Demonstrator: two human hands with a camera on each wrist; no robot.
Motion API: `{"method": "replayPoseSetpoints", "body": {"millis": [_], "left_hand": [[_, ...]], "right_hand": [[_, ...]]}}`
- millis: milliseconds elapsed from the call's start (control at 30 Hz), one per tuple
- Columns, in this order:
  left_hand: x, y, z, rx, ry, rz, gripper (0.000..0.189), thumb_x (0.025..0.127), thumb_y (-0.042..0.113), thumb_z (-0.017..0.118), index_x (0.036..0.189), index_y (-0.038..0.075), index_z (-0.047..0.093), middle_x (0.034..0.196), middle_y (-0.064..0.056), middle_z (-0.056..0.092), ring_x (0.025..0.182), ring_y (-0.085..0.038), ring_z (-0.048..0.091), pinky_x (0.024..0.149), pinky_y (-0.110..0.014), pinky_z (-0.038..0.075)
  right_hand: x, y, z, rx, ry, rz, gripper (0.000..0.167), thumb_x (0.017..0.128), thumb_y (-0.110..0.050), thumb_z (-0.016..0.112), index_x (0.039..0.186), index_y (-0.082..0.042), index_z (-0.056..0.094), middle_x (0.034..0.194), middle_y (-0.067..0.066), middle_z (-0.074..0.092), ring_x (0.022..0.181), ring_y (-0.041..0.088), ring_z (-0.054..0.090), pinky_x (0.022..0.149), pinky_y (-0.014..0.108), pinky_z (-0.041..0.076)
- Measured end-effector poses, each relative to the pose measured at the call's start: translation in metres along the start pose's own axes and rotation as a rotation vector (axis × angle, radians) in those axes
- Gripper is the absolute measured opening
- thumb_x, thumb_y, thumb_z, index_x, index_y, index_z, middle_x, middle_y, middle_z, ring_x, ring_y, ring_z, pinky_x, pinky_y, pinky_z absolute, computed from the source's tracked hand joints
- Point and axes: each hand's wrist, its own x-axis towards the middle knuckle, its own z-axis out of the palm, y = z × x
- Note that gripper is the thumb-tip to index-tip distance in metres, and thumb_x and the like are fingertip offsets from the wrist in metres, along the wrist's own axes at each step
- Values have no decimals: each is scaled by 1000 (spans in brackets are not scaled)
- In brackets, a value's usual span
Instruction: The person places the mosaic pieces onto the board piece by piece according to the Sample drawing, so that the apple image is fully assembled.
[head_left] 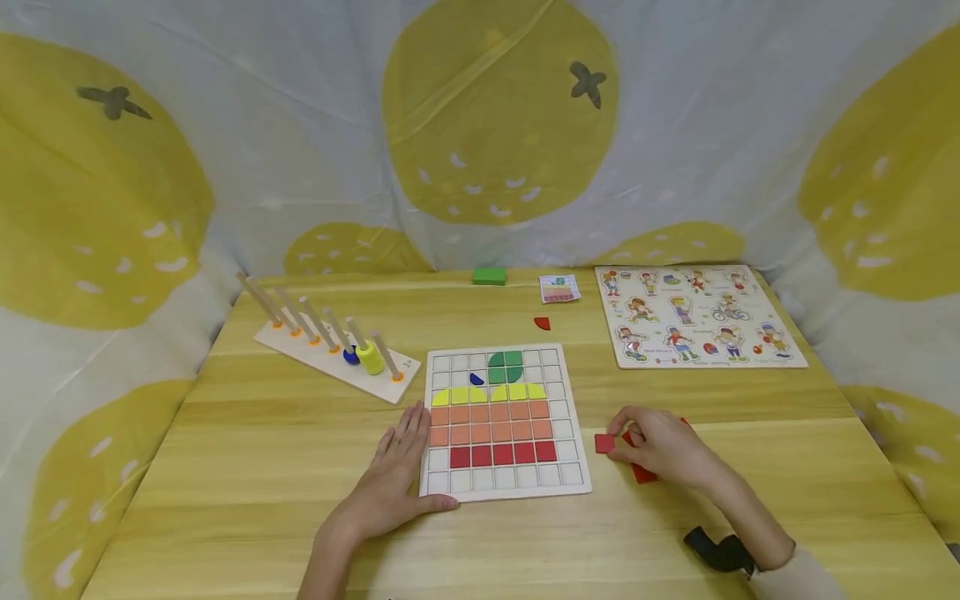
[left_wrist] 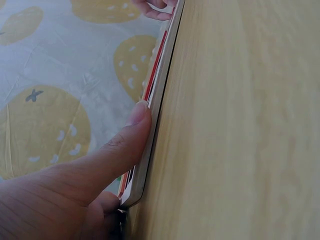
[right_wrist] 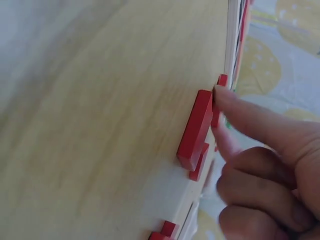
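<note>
A white grid board [head_left: 525, 494] lies at the middle of the table, with rows of red, orange and yellow pieces and a green leaf-like shape on its squares. My left hand [head_left: 386, 483] rests against its left side, fingers straight along the edge and thumb [left_wrist: 127, 132] at the near corner. Right of the board, my right hand [head_left: 663, 446] pinches a small red square tile [head_left: 604, 443] between thumb and index finger. Partly hidden under that hand are more red pieces [head_left: 643, 474], including a red block [right_wrist: 195, 132] in the right wrist view.
A peg stand [head_left: 337, 362] with blue and yellow rings stands to the left. Toward the back lie a green block [head_left: 489, 276], a small pattern card [head_left: 559, 289] and a red quarter-round piece [head_left: 542, 323]. A picture puzzle board [head_left: 701, 321] lies at the back right.
</note>
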Motion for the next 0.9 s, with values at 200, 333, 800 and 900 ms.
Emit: {"method": "replayPoseSetpoints", "body": {"millis": [200,333,800,900], "left_hand": [[-4,-5,-1,14,-9,-13,127,84,61,77,164,-1,0,175,-15,-8,163,-35,-5,130,-61,-1],[-3,-5,-1,7,7,-7,126,84,60,78,164,0,1,175,-14,-7,163,-35,-4,130,-61,0],[1,-4,0,12,-7,-8,124,84,61,77,165,2,3,175,-11,-7,163,-34,-4,131,-60,2],[1,-3,0,13,-5,-5,125,84,61,77,165,2,4,176,-11,-6,164,-33,-4,131,-60,3]], "right_hand": [[14,-31,9,-16,33,-69,21,87,-22,84,101,-10,73,57,-9,34,50,3,28,50,19,24],[30,-69,28,13,-16,-115,22,83,-23,87,97,-12,75,57,-8,34,53,6,30,52,20,22],[67,-150,103,-142,-50,-228,20,79,-24,91,87,-12,77,65,-8,62,59,7,46,49,19,34],[70,-155,106,-149,-42,-220,20,78,-23,91,89,-12,78,75,-6,71,60,7,47,48,19,36]]}}
